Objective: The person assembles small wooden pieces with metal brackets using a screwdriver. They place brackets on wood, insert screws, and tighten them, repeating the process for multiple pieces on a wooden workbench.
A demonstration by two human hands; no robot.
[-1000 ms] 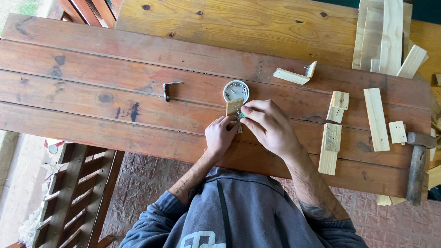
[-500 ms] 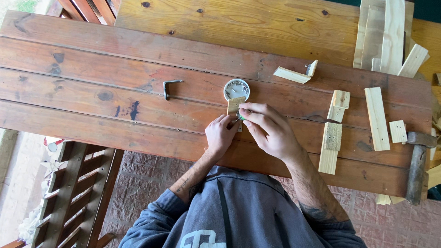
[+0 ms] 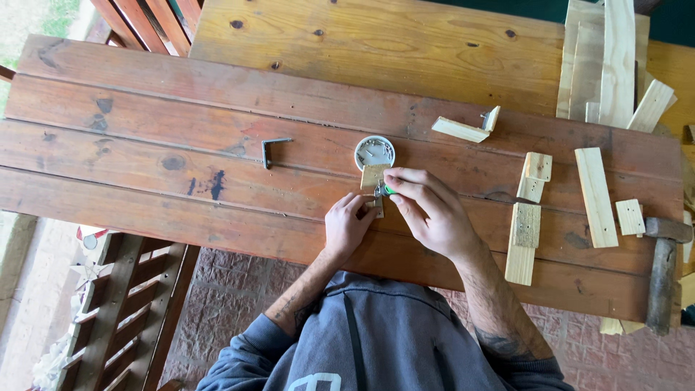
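Plank table (image 3: 145, 145), reddish brown, fills the view, with a paler wooden top beyond it. Hammer (image 3: 662, 271) lies at the right edge, near loose wood offcuts (image 3: 595, 195). Right hand (image 3: 431, 210) is pinched shut on a small green-tipped tool (image 3: 388, 190), held against a small wood block (image 3: 374, 176). Left hand (image 3: 347, 226) has its fingers closed on the block's lower end, steadying it on the table. Round white tin (image 3: 374, 152) of small metal pieces sits just beyond the block. Metal angle bracket (image 3: 271, 150) lies well to the left

Plank table (image 3: 145, 166), brick floor (image 3: 239, 289), daylight
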